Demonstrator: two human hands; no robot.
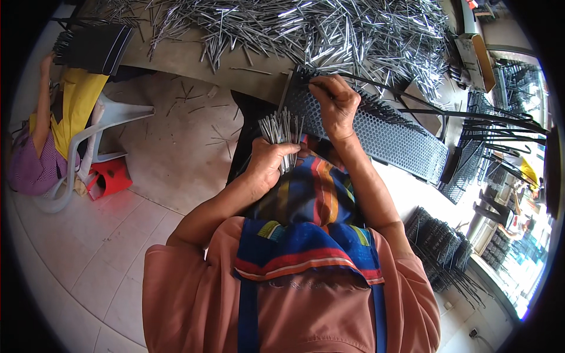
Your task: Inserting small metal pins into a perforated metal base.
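Observation:
My left hand (266, 163) is closed round an upright bundle of thin silvery metal rods (281, 130), held over my striped apron. My right hand (339, 109) is above the far left end of a long perforated metal rack (385, 144), its fingers bent together in a pinch. Whatever those fingers hold, if anything, is too small to make out. Dark rods (376, 109) stand in rows along the rack's far side. Beyond it, a big loose heap of similar silvery rods (329, 35) covers the table (188, 56).
At the left another person's arm (42, 112) reaches to a black rack (94, 50), beside a pale plastic chair (97, 126) and a red container (109, 178). Black mesh racks (441, 247) are stacked on the right. An open box (475, 62) stands at the table's right end.

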